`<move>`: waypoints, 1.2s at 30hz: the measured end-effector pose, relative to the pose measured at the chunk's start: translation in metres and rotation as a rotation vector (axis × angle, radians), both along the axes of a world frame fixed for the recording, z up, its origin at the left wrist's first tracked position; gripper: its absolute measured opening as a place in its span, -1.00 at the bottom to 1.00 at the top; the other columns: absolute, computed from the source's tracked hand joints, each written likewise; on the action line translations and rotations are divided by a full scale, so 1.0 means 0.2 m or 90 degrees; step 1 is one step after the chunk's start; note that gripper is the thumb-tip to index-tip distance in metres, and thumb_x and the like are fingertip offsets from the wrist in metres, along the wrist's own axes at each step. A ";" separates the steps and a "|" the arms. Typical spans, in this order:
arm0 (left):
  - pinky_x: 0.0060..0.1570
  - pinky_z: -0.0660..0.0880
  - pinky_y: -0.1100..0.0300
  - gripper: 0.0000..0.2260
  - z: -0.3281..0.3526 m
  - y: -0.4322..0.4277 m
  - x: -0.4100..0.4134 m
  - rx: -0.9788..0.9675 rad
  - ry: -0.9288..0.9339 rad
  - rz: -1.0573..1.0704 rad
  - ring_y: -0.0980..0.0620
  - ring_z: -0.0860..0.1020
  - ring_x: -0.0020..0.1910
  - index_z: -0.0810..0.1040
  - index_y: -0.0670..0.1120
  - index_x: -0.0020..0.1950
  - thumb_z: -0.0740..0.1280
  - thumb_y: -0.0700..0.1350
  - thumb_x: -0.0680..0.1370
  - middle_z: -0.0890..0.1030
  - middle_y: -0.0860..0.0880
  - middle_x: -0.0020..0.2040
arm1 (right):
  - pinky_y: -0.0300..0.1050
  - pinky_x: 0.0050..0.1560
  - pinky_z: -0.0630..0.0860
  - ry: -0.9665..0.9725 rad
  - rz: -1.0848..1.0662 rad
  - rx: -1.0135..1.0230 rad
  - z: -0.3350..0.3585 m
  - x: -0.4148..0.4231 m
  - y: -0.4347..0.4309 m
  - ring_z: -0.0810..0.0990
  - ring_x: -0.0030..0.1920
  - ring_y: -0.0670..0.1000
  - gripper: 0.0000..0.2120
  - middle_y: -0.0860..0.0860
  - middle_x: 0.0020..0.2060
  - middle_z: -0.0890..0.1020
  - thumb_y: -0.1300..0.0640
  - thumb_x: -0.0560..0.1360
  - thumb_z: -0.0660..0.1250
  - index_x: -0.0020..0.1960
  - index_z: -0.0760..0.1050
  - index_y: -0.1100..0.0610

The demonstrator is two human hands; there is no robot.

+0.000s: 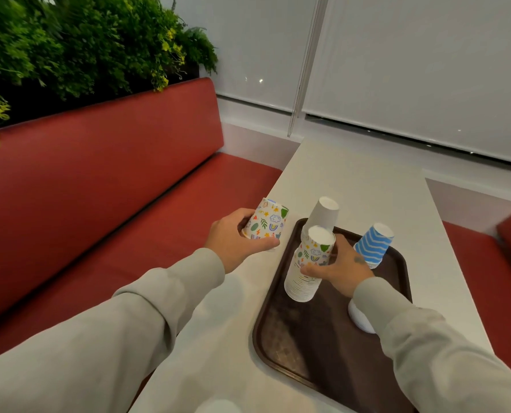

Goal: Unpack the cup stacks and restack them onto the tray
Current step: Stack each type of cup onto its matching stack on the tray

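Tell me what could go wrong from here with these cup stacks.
The tall patterned stack looks tilted on the tray; only the right hand steadies it, so it may topple once released. The white stack stands close behind and could get knocked. The left hand holds a single cup near the table edge; dropped, it might land on the red bench.

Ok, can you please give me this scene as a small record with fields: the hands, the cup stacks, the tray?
left hand: grips one patterned cup, upside down, tilted, left of the tray
right hand: grips the patterned stack standing on the tray
other stacks: white stack behind it; blue zigzag stack to its right
partly hidden: white item under the right sleeve, unclear what
surface: brown tray on a white table
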State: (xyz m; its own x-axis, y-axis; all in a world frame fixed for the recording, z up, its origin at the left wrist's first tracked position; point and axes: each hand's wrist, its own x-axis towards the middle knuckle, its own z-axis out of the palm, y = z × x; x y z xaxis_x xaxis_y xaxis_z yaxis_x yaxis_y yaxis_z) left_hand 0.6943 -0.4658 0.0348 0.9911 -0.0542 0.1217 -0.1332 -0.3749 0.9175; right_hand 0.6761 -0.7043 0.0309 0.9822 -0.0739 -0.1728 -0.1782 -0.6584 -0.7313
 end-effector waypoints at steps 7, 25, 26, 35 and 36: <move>-0.15 0.60 0.36 -0.51 0.05 -0.02 -0.01 -0.011 -0.021 -0.014 0.27 0.62 -0.03 0.54 0.09 0.20 0.61 0.05 0.34 0.65 0.18 0.02 | 0.03 0.26 0.48 -0.109 0.003 0.040 0.21 -0.01 0.00 0.48 0.28 0.04 -0.38 -0.08 0.32 0.49 -0.06 0.49 0.45 0.46 0.26 -0.12; -0.02 0.62 0.28 -0.32 0.21 -0.10 -0.04 0.021 -0.084 -0.109 0.19 0.62 0.04 0.50 0.08 0.36 0.65 0.06 0.29 0.63 0.16 0.11 | 0.11 0.08 0.66 -0.171 -0.006 0.163 0.39 0.03 0.22 0.70 -0.01 0.00 -0.48 -0.07 0.07 0.66 -0.20 0.43 0.48 0.30 0.41 -0.10; -0.01 0.63 0.26 -0.31 0.20 -0.10 -0.03 0.035 -0.074 -0.113 0.18 0.63 0.04 0.49 0.09 0.36 0.65 0.06 0.28 0.63 0.17 0.11 | 0.10 0.08 0.66 -0.176 -0.013 0.170 0.39 0.04 0.21 0.70 -0.01 -0.01 -0.49 -0.07 0.07 0.66 -0.19 0.43 0.48 0.30 0.42 -0.09; -0.09 0.60 0.24 -0.33 0.09 -0.06 0.02 0.144 -0.031 -0.040 0.11 0.61 0.02 0.48 0.04 0.36 0.61 0.11 0.31 0.62 0.07 0.13 | 0.13 0.08 0.65 -0.219 -0.092 0.184 0.41 0.07 0.05 0.69 0.05 0.02 -0.46 -0.05 0.09 0.66 -0.23 0.37 0.51 0.26 0.42 -0.12; -0.10 0.59 0.26 -0.34 0.09 -0.06 0.03 0.137 -0.025 -0.036 0.10 0.61 0.02 0.48 0.03 0.35 0.62 0.10 0.32 0.62 0.07 0.13 | 0.13 0.09 0.65 -0.219 -0.096 0.175 0.40 0.07 0.03 0.68 0.06 0.03 -0.47 -0.04 0.10 0.65 -0.20 0.39 0.51 0.26 0.42 -0.11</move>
